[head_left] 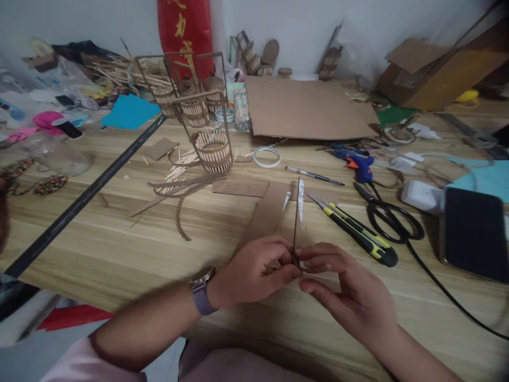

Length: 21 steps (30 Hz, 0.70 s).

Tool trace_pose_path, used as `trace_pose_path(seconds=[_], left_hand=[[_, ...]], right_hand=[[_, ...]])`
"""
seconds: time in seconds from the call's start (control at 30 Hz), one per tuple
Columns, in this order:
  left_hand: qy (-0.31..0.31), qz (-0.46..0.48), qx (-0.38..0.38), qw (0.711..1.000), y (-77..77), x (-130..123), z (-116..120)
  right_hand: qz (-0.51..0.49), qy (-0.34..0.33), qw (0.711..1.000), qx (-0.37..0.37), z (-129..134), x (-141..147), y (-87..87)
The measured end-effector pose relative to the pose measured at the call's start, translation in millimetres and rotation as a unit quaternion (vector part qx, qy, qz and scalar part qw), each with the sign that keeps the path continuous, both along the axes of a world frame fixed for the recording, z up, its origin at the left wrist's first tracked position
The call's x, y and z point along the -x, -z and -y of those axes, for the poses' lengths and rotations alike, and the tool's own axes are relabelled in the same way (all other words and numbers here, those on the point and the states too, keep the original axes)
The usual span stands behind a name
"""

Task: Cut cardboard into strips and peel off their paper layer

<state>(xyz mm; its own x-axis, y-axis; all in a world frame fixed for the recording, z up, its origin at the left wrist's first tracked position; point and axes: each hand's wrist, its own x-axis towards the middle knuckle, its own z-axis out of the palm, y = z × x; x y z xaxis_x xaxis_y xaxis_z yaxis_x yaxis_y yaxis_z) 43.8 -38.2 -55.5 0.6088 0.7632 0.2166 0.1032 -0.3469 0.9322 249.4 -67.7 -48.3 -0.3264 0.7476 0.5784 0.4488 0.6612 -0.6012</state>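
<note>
A thin dark brown cardboard strip (295, 225) stands nearly upright, seen edge-on, with its lower end bent between my hands. My left hand (258, 270), with a watch on its wrist, pinches that lower end between thumb and fingers. From the other side, my right hand (350, 292) has its fingertips closed in on the same end, partly hiding it. Beneath and beyond the hands lie flat cardboard pieces (264, 215). A narrow white paper piece with dark marks (301, 199) lies just behind the strip.
On the right are a yellow-black utility knife (358, 233), black scissors (392, 217), a blue glue gun (360, 167) and a phone (475, 231). A pen (314, 175) and tape roll (266, 157) lie ahead. A stick-sided basket (214, 151) and notched strips (183, 212) are left. Cardboard sheet (310, 109) behind.
</note>
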Motion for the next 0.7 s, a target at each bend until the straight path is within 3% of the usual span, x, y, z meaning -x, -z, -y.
trace_pose_path(seconds=[0.37,0.7], left_hand=[[-0.03,-0.026,-0.074,0.996,-1.3,-1.4,6.4],[0.012,-0.005,-0.086,0.996,0.4,-0.3,5.3]], right_hand=[[0.016,0.023,1.0,-0.005,2.0,2.6,-1.6],[-0.163,0.033,0.967,0.191,-2.5,6.7,-6.7]])
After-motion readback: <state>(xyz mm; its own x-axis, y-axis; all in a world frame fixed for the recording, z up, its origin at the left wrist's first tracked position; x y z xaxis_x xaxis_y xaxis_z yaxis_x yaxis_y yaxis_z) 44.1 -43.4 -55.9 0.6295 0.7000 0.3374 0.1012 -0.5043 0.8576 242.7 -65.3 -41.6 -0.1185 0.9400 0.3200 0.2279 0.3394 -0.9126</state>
